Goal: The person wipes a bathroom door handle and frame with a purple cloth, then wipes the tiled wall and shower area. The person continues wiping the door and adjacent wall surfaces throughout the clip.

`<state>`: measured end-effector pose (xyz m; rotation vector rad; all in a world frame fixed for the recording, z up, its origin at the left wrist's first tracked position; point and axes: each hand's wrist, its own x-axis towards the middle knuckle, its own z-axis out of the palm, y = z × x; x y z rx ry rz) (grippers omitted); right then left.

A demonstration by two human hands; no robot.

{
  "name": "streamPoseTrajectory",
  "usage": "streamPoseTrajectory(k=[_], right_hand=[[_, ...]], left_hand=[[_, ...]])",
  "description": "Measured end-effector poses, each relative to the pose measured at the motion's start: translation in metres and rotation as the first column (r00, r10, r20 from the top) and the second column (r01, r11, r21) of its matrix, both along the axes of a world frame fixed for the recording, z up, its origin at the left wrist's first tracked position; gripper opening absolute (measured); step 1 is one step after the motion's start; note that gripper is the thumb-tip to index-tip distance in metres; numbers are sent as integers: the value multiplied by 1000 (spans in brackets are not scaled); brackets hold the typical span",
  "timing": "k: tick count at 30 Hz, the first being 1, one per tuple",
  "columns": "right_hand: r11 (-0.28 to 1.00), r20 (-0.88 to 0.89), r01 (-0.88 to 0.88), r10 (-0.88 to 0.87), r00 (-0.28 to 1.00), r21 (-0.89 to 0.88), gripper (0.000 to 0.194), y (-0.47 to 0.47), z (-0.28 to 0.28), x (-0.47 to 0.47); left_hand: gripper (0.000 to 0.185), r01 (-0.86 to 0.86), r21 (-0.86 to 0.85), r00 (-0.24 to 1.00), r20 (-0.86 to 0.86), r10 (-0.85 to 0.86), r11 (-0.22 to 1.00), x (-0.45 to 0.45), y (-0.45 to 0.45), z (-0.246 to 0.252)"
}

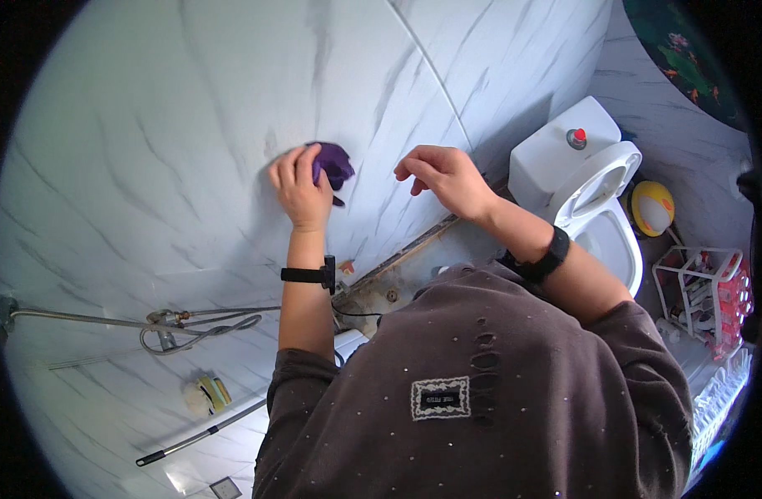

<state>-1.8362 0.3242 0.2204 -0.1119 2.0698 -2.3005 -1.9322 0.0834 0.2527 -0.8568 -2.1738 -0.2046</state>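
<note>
My left hand (303, 190) grips a dark purple cloth (336, 163) and presses it to the marble-patterned wall panel (219, 137). The cloth is bunched between thumb and fingers, with a loose fold sticking out on the right. Off to the right, my right hand (440, 178) hangs in the air in front of the wall, fingers loosely bent, with nothing seen in it. Each forearm wears a black strap.
A white toilet (605, 231) with its lid raised stands at the right. Beyond it are a yellow basin (652, 209) and a white rack (699, 284) with bottles. At the lower left, a metal shower hose (81, 316) and a pole (200, 435) lie along the wall.
</note>
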Motion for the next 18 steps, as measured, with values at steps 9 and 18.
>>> streamPoseTrajectory(k=[9, 18], right_hand=[[985, -647, 152, -64, 760, 81, 86, -59, 65, -58], [784, -736, 613, -470, 487, -95, 58, -45, 105, -96]], left_hand=[[33, -90, 707, 889, 374, -263, 702, -3, 32, 80], [22, 112, 700, 968, 82, -236, 705, 7, -16, 79]])
